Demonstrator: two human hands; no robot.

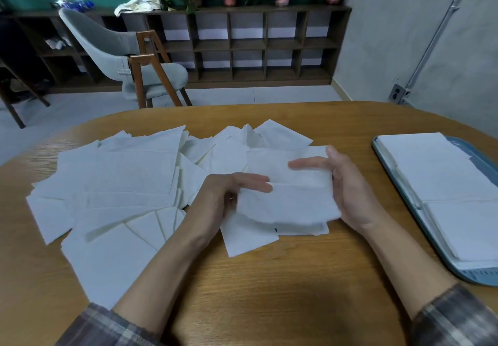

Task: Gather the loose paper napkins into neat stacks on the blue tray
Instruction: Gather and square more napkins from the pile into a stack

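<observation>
– At the middle of the table, both hands are on a small bundle of napkins. How are they holding it?

– The left hand pinches the bundle's left edge, with fingers laid over the top. The right hand stands flat against the right edge, its fingers straight and not curled round anything.

– So the step looks like squaring up?

– I'd say so. The lower sheets stick out at the near-left corner, so the edges aren't flush yet. I'd loosen the pinch, tap the bundle's long edge on the table, then press both short edges inward with flat palms. Squeezing hard would only crease such thin paper.

– And then?

– Carry it to the blue tray at the right, which already has a far stack and a near stack. Set it down flat, corners matched to the stack below, and release both sides together so nothing skews.

– Much left?

– Plenty: the loose napkins lie spread in an overlapping heap across the table's left side.
</observation>
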